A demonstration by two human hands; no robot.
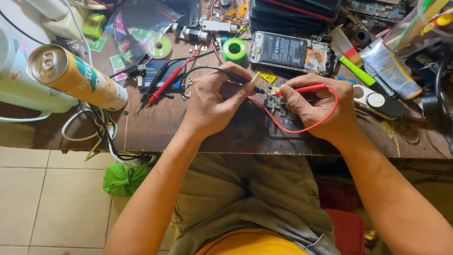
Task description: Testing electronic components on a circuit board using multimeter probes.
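Observation:
My left hand grips a black test probe whose tip points right onto a small circuit board lying on the wooden bench. A red test probe is pinched in my right hand, its tip meeting the same board from the right. The probe's red wire loops around that hand; the black wire trails off to the left. Part of the board is hidden under my right fingers.
Behind the board lies an opened phone with its battery showing, beside a green tape roll. A drink can lies at the left. A second pair of probes, a glue tube and a green bag on the floor are nearby.

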